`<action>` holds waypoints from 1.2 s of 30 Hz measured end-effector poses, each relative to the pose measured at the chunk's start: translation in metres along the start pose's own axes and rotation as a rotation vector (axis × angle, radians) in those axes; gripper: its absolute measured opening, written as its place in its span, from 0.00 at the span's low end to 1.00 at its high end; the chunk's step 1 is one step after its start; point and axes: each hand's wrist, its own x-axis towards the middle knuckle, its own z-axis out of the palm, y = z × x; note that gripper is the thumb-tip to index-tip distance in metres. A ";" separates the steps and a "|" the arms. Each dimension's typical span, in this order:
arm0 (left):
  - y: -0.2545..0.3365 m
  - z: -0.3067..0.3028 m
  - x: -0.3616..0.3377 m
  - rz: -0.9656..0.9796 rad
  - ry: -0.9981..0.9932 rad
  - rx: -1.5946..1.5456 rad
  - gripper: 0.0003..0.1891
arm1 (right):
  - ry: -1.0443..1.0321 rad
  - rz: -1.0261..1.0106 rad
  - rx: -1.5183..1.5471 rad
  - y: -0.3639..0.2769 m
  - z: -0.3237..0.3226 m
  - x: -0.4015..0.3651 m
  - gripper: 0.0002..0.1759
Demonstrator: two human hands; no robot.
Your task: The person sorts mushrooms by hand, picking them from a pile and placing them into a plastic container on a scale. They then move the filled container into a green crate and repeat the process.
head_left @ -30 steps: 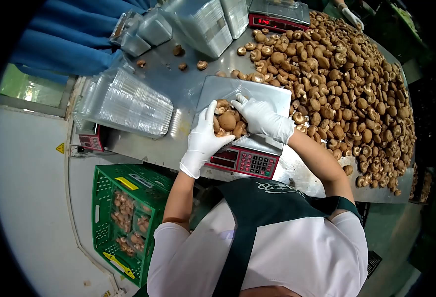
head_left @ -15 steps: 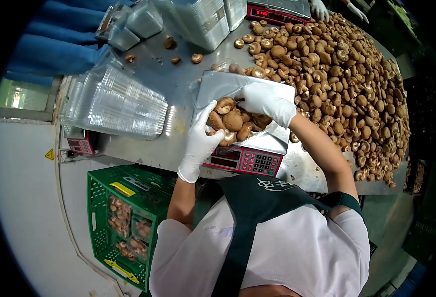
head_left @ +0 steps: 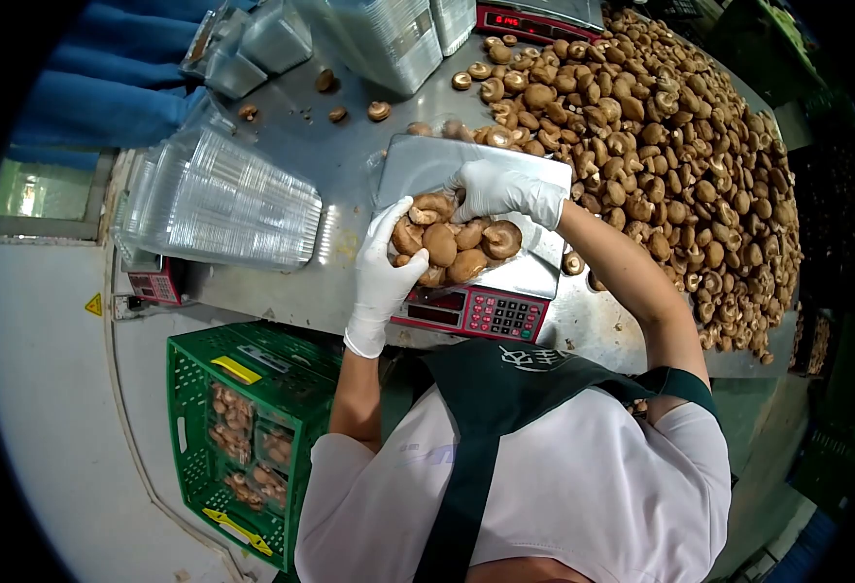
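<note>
A clear plastic tray of brown shiitake mushrooms point(head_left: 440, 243) rests on the steel plate of a weighing scale point(head_left: 425, 155). My left hand point(head_left: 386, 275), in a white glove, grips the tray's left side, thumb in front and fingers behind at the outermost mushrooms. On the far side of the tray, my right hand point(head_left: 508, 189), also gloved, is closed with its fingers curled down by the mushrooms. Its fingertips are partly hidden, so what they hold cannot be made out. Below the plate is the scale's red keypad panel point(head_left: 471, 313).
A large heap of shiitake point(head_left: 661, 175) covers the table's right side. Nested clear trays point(head_left: 223, 199) stand at left, with more tray stacks point(head_left: 379, 44) behind. A second scale point(head_left: 534, 21) is at the back. A green crate point(head_left: 253, 335) of packed mushrooms stands below the table edge.
My right hand has shifted slightly left and back, uncovering the mushrooms at the tray's right end. The other person's gloved hands at the back have left the view.
</note>
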 end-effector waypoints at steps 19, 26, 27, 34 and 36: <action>-0.014 0.000 -0.003 0.133 0.048 -0.075 0.27 | -0.168 -0.041 -0.205 -0.013 0.004 0.011 0.23; -0.013 -0.003 -0.003 0.142 0.033 -0.016 0.28 | -0.106 -0.035 -0.254 -0.007 0.014 0.013 0.22; -0.011 -0.005 -0.003 0.123 0.038 -0.036 0.28 | -0.097 0.048 -0.160 -0.009 0.012 0.008 0.22; 0.005 -0.016 0.001 -0.093 -0.085 -0.117 0.28 | 0.227 0.030 -0.379 -0.020 0.013 -0.045 0.21; 0.007 -0.018 0.005 -0.046 -0.091 -0.017 0.27 | 0.263 0.047 -0.331 -0.018 0.007 -0.057 0.23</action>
